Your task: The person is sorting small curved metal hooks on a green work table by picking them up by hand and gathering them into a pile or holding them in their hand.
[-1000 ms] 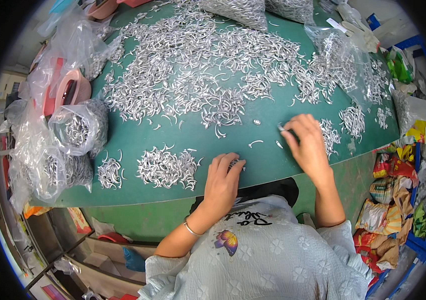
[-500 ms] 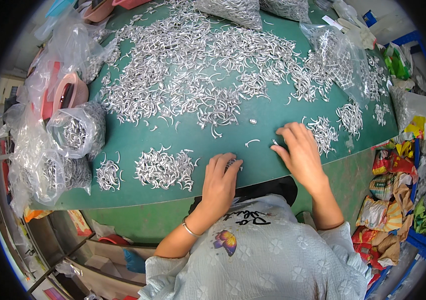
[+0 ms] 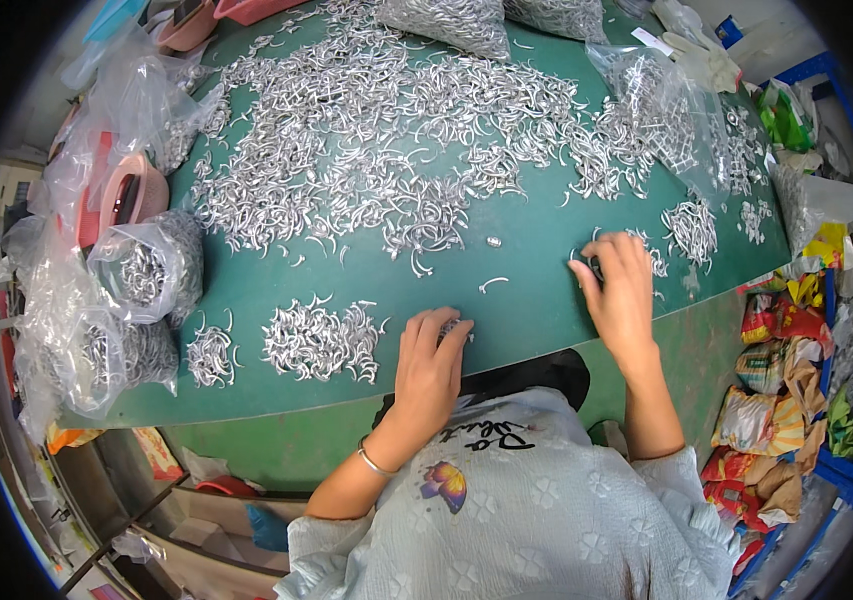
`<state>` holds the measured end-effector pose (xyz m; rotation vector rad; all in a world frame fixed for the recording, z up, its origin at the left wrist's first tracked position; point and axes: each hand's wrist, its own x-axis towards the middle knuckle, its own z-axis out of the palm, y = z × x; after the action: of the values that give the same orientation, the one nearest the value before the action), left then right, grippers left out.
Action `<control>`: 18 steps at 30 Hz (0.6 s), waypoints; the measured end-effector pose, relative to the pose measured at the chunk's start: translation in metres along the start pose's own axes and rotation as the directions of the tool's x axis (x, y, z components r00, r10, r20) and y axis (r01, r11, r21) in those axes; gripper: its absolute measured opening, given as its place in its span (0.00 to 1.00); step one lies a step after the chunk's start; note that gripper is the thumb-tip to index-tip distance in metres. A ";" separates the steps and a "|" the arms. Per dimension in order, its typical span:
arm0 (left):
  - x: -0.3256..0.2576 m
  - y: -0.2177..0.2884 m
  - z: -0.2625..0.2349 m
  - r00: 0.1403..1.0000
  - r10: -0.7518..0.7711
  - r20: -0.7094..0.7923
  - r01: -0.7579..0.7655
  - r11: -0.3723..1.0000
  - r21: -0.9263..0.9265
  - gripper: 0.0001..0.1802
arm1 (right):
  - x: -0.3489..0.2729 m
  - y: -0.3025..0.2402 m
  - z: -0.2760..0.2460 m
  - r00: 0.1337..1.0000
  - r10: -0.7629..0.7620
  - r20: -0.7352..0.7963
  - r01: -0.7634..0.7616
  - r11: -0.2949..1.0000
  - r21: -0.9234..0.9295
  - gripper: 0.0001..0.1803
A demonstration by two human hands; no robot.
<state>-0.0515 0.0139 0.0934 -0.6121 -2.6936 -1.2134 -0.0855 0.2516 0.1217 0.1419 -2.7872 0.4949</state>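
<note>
Small curved silver metal pieces (image 3: 386, 120) lie scattered in a broad heap across the green table. Near the front edge, my left hand (image 3: 428, 358) rests palm down with its fingers curled round several of these pieces (image 3: 452, 328), partly hidden under them. To the right, my right hand (image 3: 621, 290) is bent over the edge of a small pile (image 3: 658, 262), mostly covering it. A curved metal piece (image 3: 588, 262) shows between its thumb and fingers, though its outline is hard to make out. One loose curved piece (image 3: 492, 284) and a short, stubby silver piece (image 3: 493, 241) lie between my hands.
Left of my left hand are a sorted pile (image 3: 321, 340) and a smaller one (image 3: 212, 355). Clear bags of pieces (image 3: 151, 265) and a pink basket (image 3: 151, 190) line the left edge. Another pile (image 3: 689, 232) and a plastic bag (image 3: 671, 120) lie right. Blue shelving (image 3: 846, 470) stands beyond.
My right hand has moved right and slightly away from me, from bare table to the small pile. My left hand keeps its curled hold near the front edge. The view has shifted slightly.
</note>
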 end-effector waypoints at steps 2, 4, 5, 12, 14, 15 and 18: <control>-0.001 0.000 -0.001 1.000 -0.003 -0.001 0.003 1.000 0.000 0.13 | 0.003 0.000 0.013 0.999 -0.015 0.038 0.017 0.999 -0.046 0.09; -0.003 0.000 -0.002 1.000 -0.016 0.000 0.016 1.000 -0.001 0.14 | 0.003 -0.009 0.009 0.996 -0.067 0.063 0.066 0.998 0.024 0.08; -0.004 0.000 -0.002 1.000 -0.020 -0.004 0.020 1.000 -0.002 0.13 | 0.001 -0.015 0.007 0.993 -0.090 0.074 0.086 0.995 0.056 0.08; -0.007 -0.001 -0.005 0.996 -0.089 -0.009 0.088 0.994 -0.069 0.23 | -0.002 -0.059 0.028 0.886 -0.416 0.202 0.308 0.856 0.414 0.09; -0.005 0.003 -0.008 0.995 -0.099 0.024 0.100 0.994 -0.051 0.27 | 0.004 -0.055 0.027 0.902 -0.401 0.159 0.275 0.818 0.505 0.10; -0.003 0.006 -0.010 0.995 -0.078 0.064 0.078 0.997 -0.001 0.29 | 0.007 -0.049 0.028 0.934 -0.329 0.137 0.212 0.823 0.527 0.11; 0.001 0.011 -0.006 0.990 -0.004 0.141 -0.006 0.997 0.073 0.26 | 0.019 -0.052 0.035 0.987 -0.149 0.063 0.118 0.929 0.352 0.08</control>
<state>-0.0482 0.0165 0.1057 -0.7150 -2.8383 -1.1054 -0.1058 0.1903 0.1130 0.4386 -2.7224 0.9639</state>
